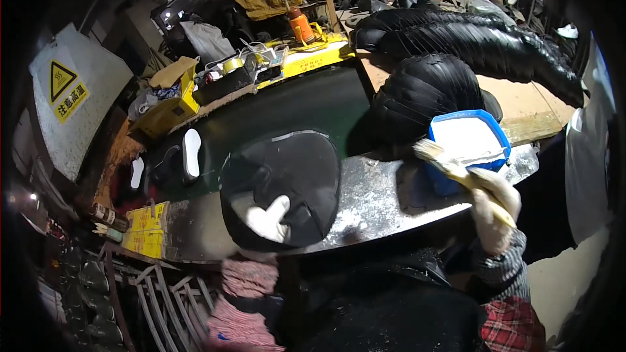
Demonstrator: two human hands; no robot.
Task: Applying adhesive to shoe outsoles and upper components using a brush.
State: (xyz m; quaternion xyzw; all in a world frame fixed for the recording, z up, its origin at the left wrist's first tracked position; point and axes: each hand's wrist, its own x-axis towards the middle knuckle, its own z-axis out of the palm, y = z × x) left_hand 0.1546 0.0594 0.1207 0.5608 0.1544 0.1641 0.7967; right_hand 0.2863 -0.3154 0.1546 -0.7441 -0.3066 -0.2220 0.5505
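One slanted, pale-bristled brush [454, 169] sits in the right hand's gloved fingers [484, 214].

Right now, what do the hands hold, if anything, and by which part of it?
The right hand holds the brush by its handle. The left hand touches the black piece; whether it grips cannot be told.

Yellow stickers [62, 82] mark a pale panel [81, 133] near a yellow box [171, 113]

Rounded black piece [293, 173] left of blue tub [441, 181] with white contents [464, 135], pale brush [459, 175] aslant nearby
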